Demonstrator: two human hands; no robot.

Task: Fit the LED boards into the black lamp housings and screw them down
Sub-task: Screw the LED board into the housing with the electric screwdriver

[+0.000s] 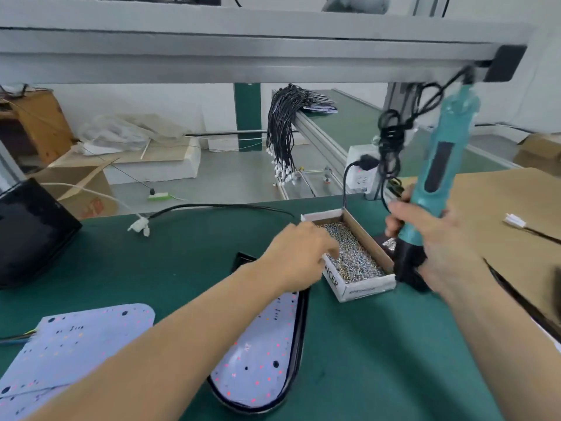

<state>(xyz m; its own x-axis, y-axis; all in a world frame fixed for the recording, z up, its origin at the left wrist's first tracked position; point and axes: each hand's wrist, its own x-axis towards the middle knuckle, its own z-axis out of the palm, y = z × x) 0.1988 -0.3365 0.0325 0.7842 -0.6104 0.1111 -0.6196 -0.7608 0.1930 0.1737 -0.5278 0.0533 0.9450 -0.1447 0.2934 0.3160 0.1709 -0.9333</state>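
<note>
LED board [258,354] in housing; left hand [299,256] fingers curled into screw box [361,288] lettered "NCER"; right hand [437,241] grips screwdriver [440,165].

My left forearm covers the middle of the LED board [258,369] seated in the black lamp housing [299,338]. My left hand's [299,256] fingertips dip into the screw box [361,288], out of sight. My right hand [437,238] hides the electric screwdriver's [440,165] bit. A second LED board [73,347] is cut off at the left edge.
</note>
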